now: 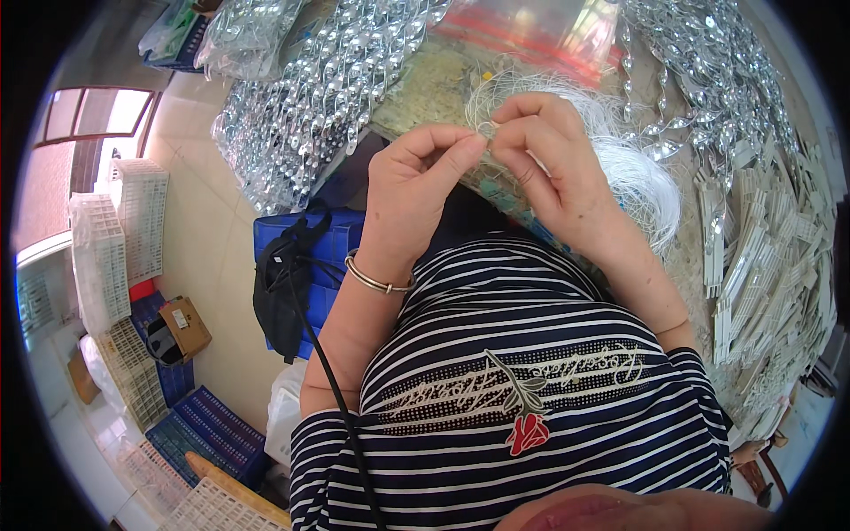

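My left hand (416, 177) and my right hand (558, 164) meet over the table's near edge, both with fingertips pinched. Something very small and thin, perhaps a cord end, is between them; it is too fine to make out. Just beyond the right hand lies a loose bundle of white cord (639, 181), spread across the table and partly covered by that hand. At the far side is a clear plastic bag (531, 35) with a red band. Strands of shiny silver twisted pieces (319, 97) hang over the table edge beyond my left hand.
More silver strands (708, 53) lie at the far right, above a heap of pale slotted strips (770, 274). Left of me stand a blue crate (270, 234) with a black bag (282, 301) on it, white plastic crates (140, 212) and a cardboard box (188, 327).
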Available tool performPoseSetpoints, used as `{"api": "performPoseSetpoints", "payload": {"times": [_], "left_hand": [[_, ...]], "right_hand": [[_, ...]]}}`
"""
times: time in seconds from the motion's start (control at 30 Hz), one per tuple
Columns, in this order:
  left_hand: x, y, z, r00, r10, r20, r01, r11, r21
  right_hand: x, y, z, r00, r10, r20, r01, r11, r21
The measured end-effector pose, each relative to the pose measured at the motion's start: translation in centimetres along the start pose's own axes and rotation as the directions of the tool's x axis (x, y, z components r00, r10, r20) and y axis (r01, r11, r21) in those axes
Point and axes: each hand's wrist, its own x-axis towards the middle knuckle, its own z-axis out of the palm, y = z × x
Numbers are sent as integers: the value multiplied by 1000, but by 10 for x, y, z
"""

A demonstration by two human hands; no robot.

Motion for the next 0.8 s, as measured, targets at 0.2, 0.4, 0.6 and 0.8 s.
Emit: {"api": "performPoseSetpoints", "payload": {"times": [0.2,0.4,0.6,0.8], "left_hand": [[-1,-6,1,993,114,24,-115,989,89],[0,-8,4,996,68,62,-74,993,96],[2,-3,5,992,-62,106,66,997,-36],[0,-3,8,999,-32,-18,32,999,-26]], "right_hand": [[-3,8,1,951,295,91,-307,872,382],[-4,11,3,913,379,151,-398,748,531],[-3,10,-2,894,403,196,-437,690,576],[-1,8,-8,903,427,59,-392,758,522]]}}
